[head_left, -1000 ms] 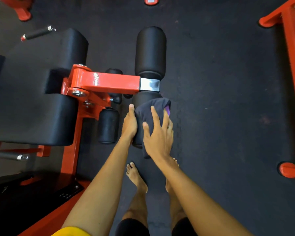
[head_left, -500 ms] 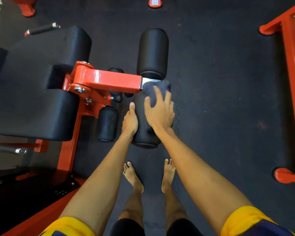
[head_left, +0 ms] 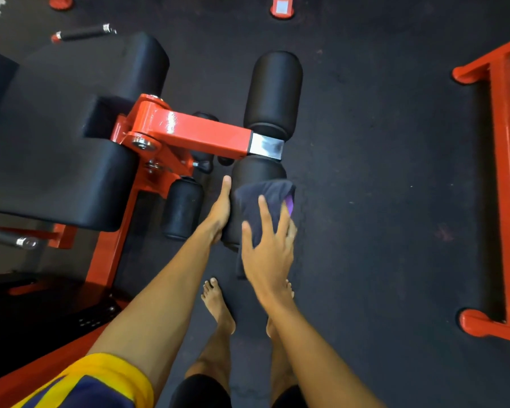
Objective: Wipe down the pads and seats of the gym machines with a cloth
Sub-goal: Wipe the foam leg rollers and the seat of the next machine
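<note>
Cloth (head_left: 267, 201), dark blue with a purple patch showing, lies draped over the near half of the lower roller pad (head_left: 258, 175), one tail hanging past the pad's near end. The right hand (head_left: 268, 254) presses it flat with fingers straight and spread, curled round nothing. The left hand (head_left: 218, 213) lies along the pad's left side with the thumb pointing up; its fingers are hidden under the pad, so how far they close cannot be told.

The pad hangs from a steel collar on an orange machine arm (head_left: 195, 134), with a twin roller pad (head_left: 274, 92) beyond it and black seat cushions (head_left: 56, 172) to the left. The floor (head_left: 380, 201) is dark speckled rubber matting; another orange frame (head_left: 507, 172) stands at the right edge. Bare feet (head_left: 218, 304) stand just below the pad.

Half a second earlier the right hand and cloth were up at the collar end; they have since slid down toward the near end, while the left hand has stayed put.
</note>
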